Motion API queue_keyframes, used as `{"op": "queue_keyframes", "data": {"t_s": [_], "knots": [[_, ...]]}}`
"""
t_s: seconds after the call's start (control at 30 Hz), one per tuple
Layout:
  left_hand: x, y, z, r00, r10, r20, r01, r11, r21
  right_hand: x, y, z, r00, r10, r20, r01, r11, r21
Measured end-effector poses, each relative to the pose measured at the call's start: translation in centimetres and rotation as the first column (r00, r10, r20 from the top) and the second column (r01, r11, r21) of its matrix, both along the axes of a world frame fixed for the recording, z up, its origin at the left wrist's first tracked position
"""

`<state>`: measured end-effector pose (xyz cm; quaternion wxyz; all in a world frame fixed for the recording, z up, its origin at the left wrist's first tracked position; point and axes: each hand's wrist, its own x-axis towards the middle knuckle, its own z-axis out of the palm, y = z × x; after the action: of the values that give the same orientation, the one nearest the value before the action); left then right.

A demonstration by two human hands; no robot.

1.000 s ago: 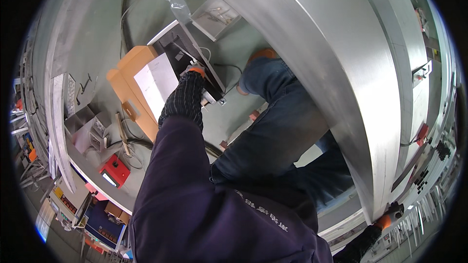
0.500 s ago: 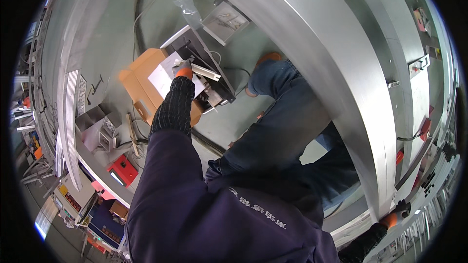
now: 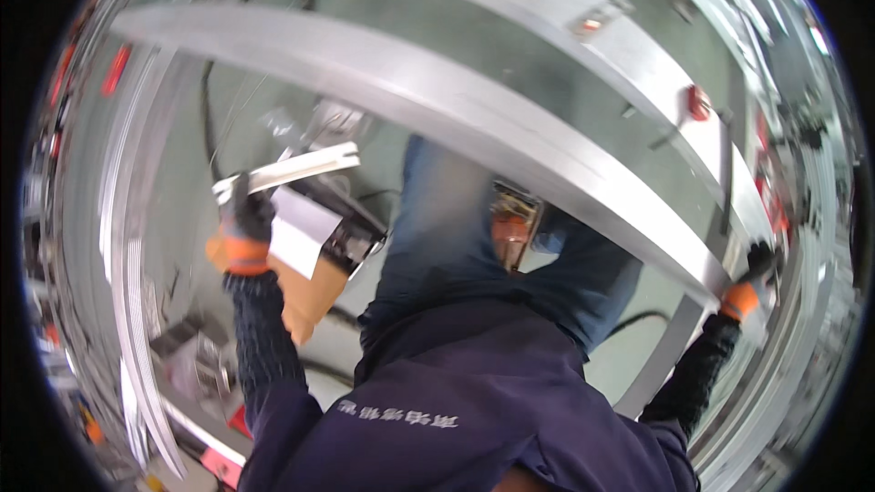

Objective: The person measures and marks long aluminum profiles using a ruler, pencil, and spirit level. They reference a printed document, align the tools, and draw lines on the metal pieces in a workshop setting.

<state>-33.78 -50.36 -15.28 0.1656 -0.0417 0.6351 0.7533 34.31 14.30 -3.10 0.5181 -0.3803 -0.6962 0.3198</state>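
My left hand (image 3: 248, 219), in a dark glove with an orange cuff, is closed around a pale, slender channel strip (image 3: 301, 168) with notched ends. Its fingers hold the strip near its left end, above an opened cardboard box (image 3: 305, 296). On the box lies a white paper sheet (image 3: 305, 223), beside a dark tray or case of parts (image 3: 354, 239). Far to the right, my right hand (image 3: 753, 284), in a matching glove, is against a long metal profile (image 3: 743, 346). Blur hides how its fingers are set.
A broad silvery beam (image 3: 437, 87) crosses in front of my legs, with another beam (image 3: 538, 18) beyond it. A red-handled tool (image 3: 697, 102) rests on the far beam. A black cable (image 3: 208, 118) lies on the floor. Bare metal pieces (image 3: 205, 360) stand at lower left.
My left hand has lifted the channel strip out from the box area and moved left with it. My right hand appears higher in view, still by the metal profiles. My view has turned.
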Motion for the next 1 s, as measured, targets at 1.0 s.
{"op": "queue_keyframes", "data": {"t_s": [1.0], "knots": [[9.7,29.7,20.5,0.291,-0.943,-0.158,0.778,0.330,-0.534,-21.1,-17.1,5.6,0.755,0.217,0.619,-0.495,0.807,0.322]]}}
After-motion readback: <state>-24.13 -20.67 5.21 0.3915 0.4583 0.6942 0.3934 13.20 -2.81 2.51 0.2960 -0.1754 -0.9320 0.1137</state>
